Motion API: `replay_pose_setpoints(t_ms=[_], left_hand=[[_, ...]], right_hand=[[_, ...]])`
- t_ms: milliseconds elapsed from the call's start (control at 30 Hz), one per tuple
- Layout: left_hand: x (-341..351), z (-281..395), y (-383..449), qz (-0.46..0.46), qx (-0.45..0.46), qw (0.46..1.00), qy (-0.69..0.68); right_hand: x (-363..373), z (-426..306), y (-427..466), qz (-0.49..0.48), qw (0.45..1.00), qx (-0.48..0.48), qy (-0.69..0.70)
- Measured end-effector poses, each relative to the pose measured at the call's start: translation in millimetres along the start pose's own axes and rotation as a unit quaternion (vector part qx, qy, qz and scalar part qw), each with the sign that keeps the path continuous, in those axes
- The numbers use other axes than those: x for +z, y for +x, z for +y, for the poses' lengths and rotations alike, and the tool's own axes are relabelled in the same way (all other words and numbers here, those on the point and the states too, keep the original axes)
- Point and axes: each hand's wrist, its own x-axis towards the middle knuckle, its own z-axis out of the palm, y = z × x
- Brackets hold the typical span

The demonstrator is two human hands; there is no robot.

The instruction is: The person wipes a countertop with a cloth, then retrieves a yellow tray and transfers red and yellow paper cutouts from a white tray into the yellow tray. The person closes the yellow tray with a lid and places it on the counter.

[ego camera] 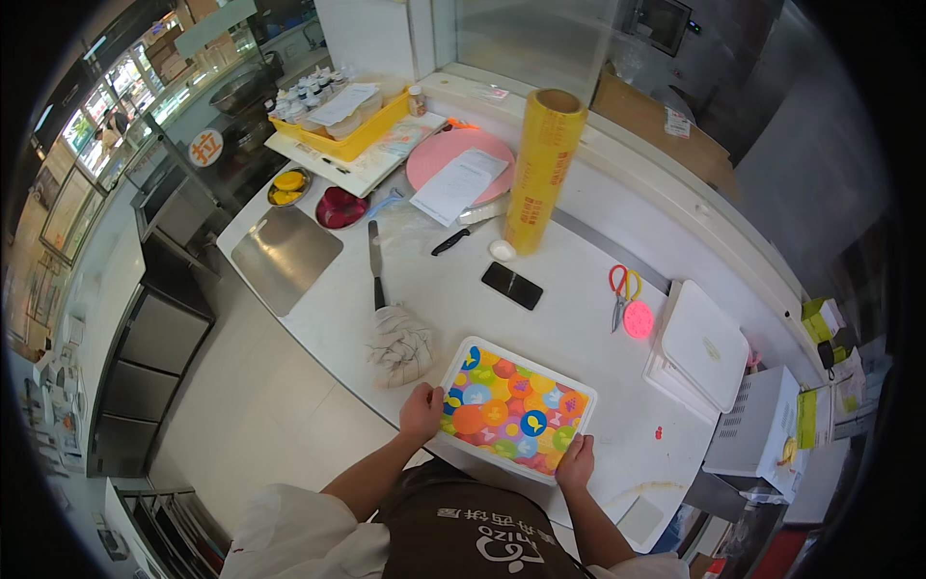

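A white rectangular tray or shallow box (470, 346) with a colourful patterned top of overlapping circles lies at the table's front edge, close to my body. My left hand (422, 412) grips its left short side, and my right hand (576, 461) grips the lower right corner. Just beyond my left hand is a crumpled white cloth (399, 346), touching the black handle of a palette knife (375, 260). A black smartphone (512, 285) lies beyond the tray. Whether the patterned top is a printed sheet or a lid I cannot tell.
Farther back are a tall yellow film roll (544, 174), a black-handled knife (452, 242), a pink round board (434, 155) with papers, two bowls and a yellow basket (354, 150). At right lie scissors (621, 300), a pink disc (638, 319) and stacked white lids (705, 347). A metal sheet (286, 257) is at left.
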Motion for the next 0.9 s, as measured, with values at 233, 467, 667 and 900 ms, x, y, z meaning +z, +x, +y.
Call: replay_pose_setpoints(t_ms=[233, 467, 667, 900], left_hand=[[4.7, -9.9, 3.2, 0.007, 0.003, 1.0, -0.006], [5.9, -12.2, 3.9, 0.014, 0.009, 1.0, -0.004], [5.6, -10.0, 2.9, 0.005, 0.015, 1.0, 0.001], [6.1, -15.2, 5.1, 0.0, 0.023, 1.0, -0.005]], right_hand=[[0.0, -1.3, 1.0, -0.001, 1.0, 0.011, -0.01], [1.6, -0.3, 0.9, 0.0, 1.0, 0.007, -0.007], [2.3, 7.9, 1.3, -0.01, 1.0, 0.02, -0.005], [-1.1, 1.1, 1.3, -0.024, 0.999, 0.031, -0.007]])
